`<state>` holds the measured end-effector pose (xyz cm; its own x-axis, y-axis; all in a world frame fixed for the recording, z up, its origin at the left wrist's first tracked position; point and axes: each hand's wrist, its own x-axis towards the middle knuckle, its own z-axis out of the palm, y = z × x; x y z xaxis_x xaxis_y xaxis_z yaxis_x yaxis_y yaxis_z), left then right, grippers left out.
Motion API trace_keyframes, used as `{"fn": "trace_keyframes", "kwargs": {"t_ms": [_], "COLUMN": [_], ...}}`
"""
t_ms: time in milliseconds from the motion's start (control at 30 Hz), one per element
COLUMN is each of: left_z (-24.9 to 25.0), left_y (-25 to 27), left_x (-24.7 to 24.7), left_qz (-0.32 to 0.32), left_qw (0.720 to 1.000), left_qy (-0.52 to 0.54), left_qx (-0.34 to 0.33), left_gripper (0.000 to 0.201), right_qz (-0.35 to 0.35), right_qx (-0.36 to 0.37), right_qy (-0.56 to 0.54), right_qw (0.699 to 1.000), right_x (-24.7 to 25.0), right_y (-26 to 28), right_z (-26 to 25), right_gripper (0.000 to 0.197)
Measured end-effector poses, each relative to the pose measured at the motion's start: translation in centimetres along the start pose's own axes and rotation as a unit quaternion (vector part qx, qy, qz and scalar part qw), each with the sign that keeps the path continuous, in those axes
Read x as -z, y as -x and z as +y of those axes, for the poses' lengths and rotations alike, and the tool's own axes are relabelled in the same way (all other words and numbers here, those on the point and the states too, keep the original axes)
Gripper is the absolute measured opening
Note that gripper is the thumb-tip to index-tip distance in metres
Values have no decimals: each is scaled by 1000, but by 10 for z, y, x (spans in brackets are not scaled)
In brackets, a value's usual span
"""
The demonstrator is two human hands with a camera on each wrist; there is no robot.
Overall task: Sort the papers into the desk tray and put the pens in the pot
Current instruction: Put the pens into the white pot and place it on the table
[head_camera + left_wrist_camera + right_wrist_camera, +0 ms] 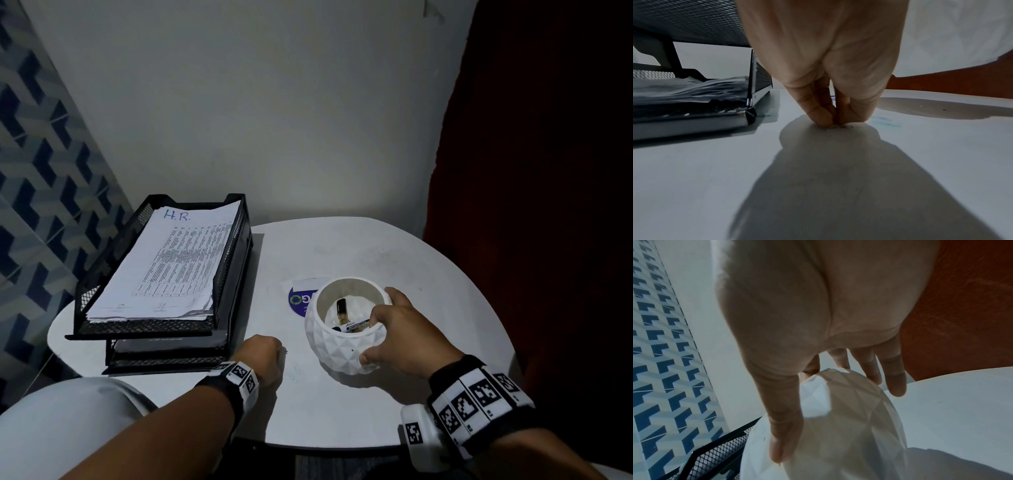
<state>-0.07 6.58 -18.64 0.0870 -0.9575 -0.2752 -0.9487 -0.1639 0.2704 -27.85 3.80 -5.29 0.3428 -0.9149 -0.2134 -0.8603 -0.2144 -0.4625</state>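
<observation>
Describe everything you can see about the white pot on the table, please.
The white pot is round and squat, with a faceted, matte surface like ceramic or plaster and a wide open mouth. It stands upright on the white table, right of the desk tray. Markers lie inside. The right hand holds it, thumb on the near wall, fingers over the rim.

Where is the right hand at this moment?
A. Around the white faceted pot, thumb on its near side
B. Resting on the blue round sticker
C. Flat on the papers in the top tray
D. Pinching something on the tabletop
A: the right hand wraps the white pot, thumb on its near side, fingers at the far rim.
</observation>
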Motion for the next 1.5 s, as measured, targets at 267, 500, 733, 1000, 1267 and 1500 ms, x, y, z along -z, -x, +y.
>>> {"fn": "trace_keyframes", "kwargs": {"t_ms": [267, 500, 733, 1000, 1267, 1500], "left_z": [17, 74, 68, 10, 10, 10], "left_y": [-7, 7, 14, 9, 7, 12], "left_x": [53, 147, 129, 32, 13, 8], "left_qz": [116, 146, 165, -22, -42, -47], "left_qw": [930, 923, 950, 999, 998, 998], "left_qy": [326, 349, 251, 28, -16, -11], "left_qx": [127, -66, -86, 41, 39, 32], "left_gripper": [17, 19, 20, 14, 12, 19], "right_qz": [2, 5, 10, 15, 10, 3], "right_qx": [0, 18, 19, 5, 10, 9], "right_qy": [-4, -3, -13, -3, -2, -8], "right_qw": [1000, 1000, 1000, 1000, 1000, 1000], "right_x": [2, 3, 3, 6, 3, -1], "right_y": [0, -5, -1, 4, -1, -7], "right_z": [1, -6, -6, 1, 1, 1], "right_gripper": [50, 49, 50, 49, 49, 49]}}
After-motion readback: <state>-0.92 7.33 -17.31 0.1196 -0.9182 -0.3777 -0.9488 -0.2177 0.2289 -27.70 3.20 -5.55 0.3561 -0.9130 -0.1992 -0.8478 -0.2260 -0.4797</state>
